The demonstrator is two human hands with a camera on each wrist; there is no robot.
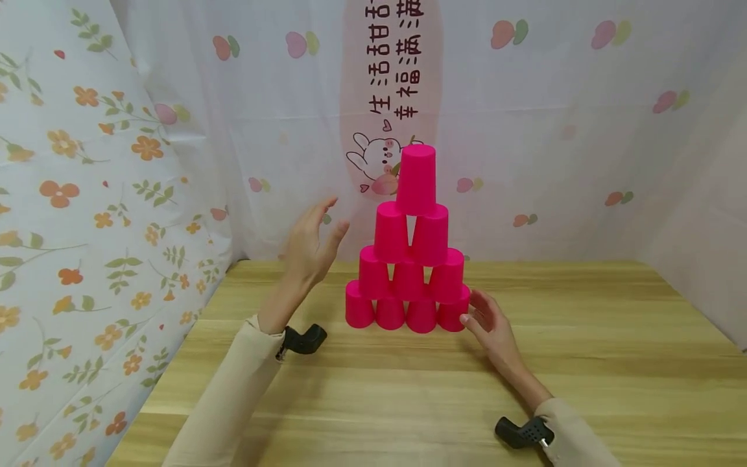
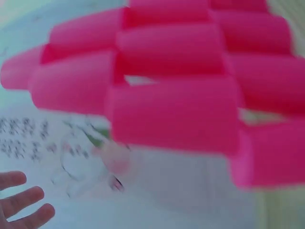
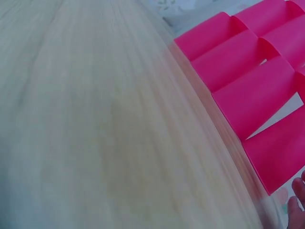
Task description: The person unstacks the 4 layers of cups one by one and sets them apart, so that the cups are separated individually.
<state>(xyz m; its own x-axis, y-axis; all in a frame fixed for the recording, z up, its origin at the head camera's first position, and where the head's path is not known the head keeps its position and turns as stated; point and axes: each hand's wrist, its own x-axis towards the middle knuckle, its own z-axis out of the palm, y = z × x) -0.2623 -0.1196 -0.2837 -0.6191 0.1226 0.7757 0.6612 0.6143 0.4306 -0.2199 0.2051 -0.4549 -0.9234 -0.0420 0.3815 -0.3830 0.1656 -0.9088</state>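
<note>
Upside-down bright pink cups stand stacked as a pyramid, with one top cup (image 1: 417, 180) above rows of two, three and several. My left hand (image 1: 312, 246) is raised to the left of the upper rows, fingers loosely extended, apart from the cups and holding nothing. Low on the other side, my right hand (image 1: 495, 331) is at the bottom right cup (image 1: 452, 312), its thumb by the cup's front and its fingers beside it. Whether they touch the cup I cannot tell. In the right wrist view, fingertips (image 3: 298, 193) show near that cup's lower corner.
The pyramid stands on a wood-grain table (image 1: 583, 363). A white printed curtain (image 1: 560, 162) hangs behind it, and a floral cloth (image 1: 93, 214) hangs on the left. Each wrist wears a black device, one on the left (image 1: 306, 340) and one on the right (image 1: 524, 433).
</note>
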